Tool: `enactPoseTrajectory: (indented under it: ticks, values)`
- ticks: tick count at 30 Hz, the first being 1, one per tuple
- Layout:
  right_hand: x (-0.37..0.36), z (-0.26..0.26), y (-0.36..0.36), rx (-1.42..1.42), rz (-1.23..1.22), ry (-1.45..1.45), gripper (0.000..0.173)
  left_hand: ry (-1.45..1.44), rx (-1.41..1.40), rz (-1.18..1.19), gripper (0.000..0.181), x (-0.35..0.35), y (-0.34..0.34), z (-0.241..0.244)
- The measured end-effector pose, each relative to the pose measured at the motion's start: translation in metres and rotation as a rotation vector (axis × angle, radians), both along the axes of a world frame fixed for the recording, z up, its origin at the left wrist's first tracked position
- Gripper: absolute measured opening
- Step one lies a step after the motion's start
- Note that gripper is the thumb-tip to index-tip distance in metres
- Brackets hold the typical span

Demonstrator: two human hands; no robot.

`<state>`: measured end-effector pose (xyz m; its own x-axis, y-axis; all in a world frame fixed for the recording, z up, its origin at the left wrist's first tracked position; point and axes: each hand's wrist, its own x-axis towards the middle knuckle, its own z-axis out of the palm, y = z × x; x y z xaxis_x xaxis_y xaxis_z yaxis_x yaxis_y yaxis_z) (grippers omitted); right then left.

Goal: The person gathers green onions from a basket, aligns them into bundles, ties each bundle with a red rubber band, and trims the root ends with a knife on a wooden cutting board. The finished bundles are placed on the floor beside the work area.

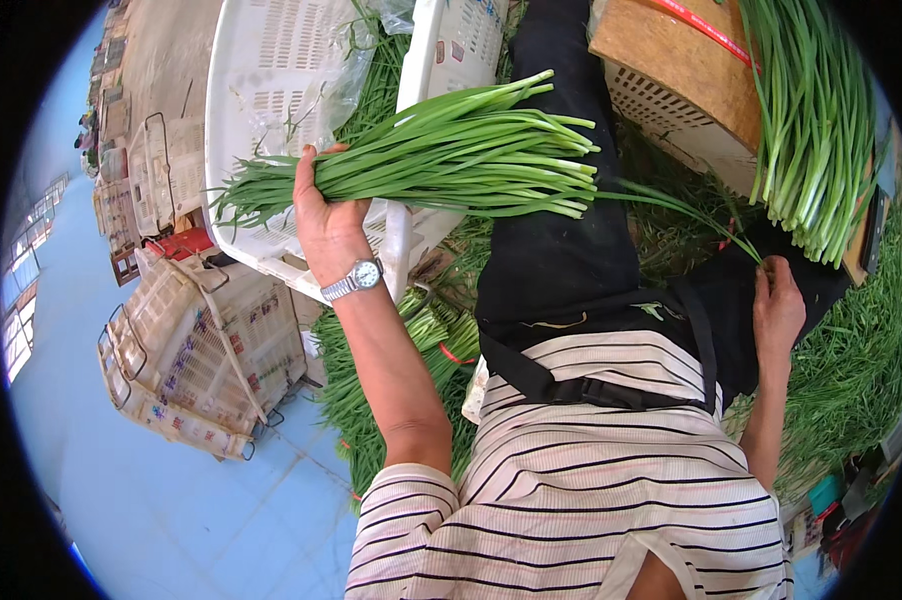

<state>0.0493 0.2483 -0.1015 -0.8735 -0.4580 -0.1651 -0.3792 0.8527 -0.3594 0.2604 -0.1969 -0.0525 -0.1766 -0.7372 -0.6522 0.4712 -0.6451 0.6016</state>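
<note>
A thick bunch of green garlic chives [451,161] lies across my left hand [331,202], its pale cut ends pointing right over my black trouser leg. My left thumb and fingers wrap around the leafy part; the wrist wears a metal watch [364,274]. Low at the right, beside my thigh, my right hand [779,296] pinches a few loose chive stalks [691,206] that trail toward the bunch's cut ends. Above that hand, another pile of chives [811,142] lies on a wooden board [676,64], stems hanging past its edge.
A white plastic crate [229,90] holding clear plastic film stands under the bunch. Stacked worn crates [210,345] sit on the blue floor [158,517] at left. Banded chive bundles [421,352] lie by my left side. Loose chive scraps [833,397] heap at right. A red strap [710,34] crosses the board.
</note>
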Motion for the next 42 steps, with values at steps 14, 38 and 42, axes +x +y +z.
enactPoseTrajectory:
  ticks: [14, 38, 42]
  values:
    - [0.001, 0.017, 0.000, 0.213, -0.048, 0.024, 0.011, 0.037, 0.046, 0.029, 0.009, 0.006, -0.003, -0.001]
    - [0.044, 0.018, -0.169, -0.828, 0.400, -0.404, 0.015, 0.339, -0.130, -0.087, 0.014, 0.025, 0.003, -0.007]
    - [0.048, 0.017, -0.168, -0.852, 0.382, -0.441, 0.014, 0.315, -0.118, -0.041, 0.017, 0.021, 0.010, -0.003]
